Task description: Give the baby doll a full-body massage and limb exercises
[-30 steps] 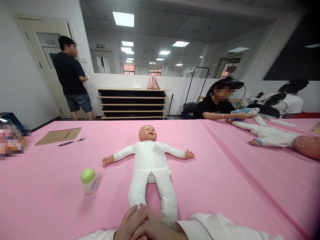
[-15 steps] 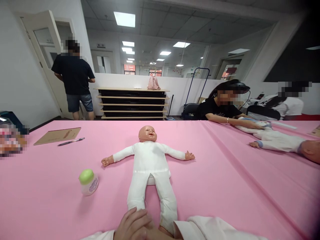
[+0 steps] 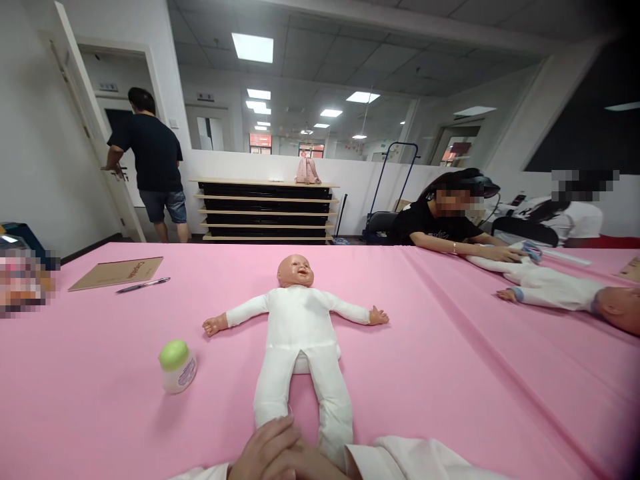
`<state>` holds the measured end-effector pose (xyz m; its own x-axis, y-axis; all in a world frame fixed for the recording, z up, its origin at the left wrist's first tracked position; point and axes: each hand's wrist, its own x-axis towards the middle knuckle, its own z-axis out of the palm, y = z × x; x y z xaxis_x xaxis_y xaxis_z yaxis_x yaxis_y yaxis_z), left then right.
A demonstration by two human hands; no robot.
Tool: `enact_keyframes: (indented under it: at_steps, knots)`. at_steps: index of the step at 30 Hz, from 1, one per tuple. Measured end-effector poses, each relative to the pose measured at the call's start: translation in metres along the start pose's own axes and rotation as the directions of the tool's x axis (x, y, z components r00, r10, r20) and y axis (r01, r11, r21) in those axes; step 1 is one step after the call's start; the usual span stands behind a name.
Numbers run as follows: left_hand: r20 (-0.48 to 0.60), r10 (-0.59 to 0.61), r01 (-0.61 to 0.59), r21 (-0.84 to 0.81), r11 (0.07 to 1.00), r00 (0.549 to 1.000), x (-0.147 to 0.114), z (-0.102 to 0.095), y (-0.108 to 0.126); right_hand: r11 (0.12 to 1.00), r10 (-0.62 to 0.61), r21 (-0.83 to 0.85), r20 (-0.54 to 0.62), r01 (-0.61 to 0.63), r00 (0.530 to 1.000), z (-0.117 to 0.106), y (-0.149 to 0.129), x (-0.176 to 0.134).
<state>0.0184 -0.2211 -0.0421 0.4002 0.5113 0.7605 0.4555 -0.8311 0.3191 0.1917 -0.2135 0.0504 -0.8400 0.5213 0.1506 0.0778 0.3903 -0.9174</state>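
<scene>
Head view: left hand (image 3: 264, 448) and right hand (image 3: 306, 461) rest folded together, each grip's closure unclear; the doll (image 3: 300, 323) lies face-up on the pink surface (image 3: 440, 393), near a capped jar (image 3: 177, 367); handling appears not yet begun.

two dolls (image 3: 303, 320) (image 3: 557, 287) (one jar (image 3: 176, 368))

The white cloth baby doll (image 3: 303, 323) is showing a tan head (image 3: 293, 272). The round plastic jar (image 3: 179, 379) is wearing a green lid (image 3: 173, 354). Pink is covering the surface (image 3: 425, 373).
</scene>
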Motion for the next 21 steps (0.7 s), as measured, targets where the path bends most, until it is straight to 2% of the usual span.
enact_keyframes:
  at_steps: [3, 7, 12, 16, 21]
  knots:
    - [-0.044, 0.082, -0.080, 0.038, 0.996, 0.996, 0.009, -0.001, 0.003, 1.000, -0.006, 0.001, 0.007, 0.006, 1.000, 0.003, 0.004, -0.002]
    - [-0.058, 0.130, -0.124, 0.086, 0.988, 0.990, 0.020, -0.011, 0.008, 1.000, -0.003, 0.014, -0.002, 0.003, 1.000, 0.002, 0.003, -0.002]
    - [-0.099, 0.191, -0.179, 0.115, 0.977, 0.977, 0.032, -0.019, 0.018, 1.000, -0.002, 0.008, -0.053, 0.002, 0.999, -0.004, -0.012, -0.004]
    - [-0.192, 0.235, -0.228, 0.059, 0.972, 0.953, 0.036, -0.019, 0.022, 1.000, -0.017, -0.014, -0.033, 0.017, 0.999, -0.006, -0.024, -0.003]
    - [-0.093, 0.190, -0.197, -0.075, 0.977, 0.977, 0.027, -0.021, 0.012, 1.000, -0.009, -0.006, -0.072, 0.008, 0.997, -0.001, -0.018, -0.002]
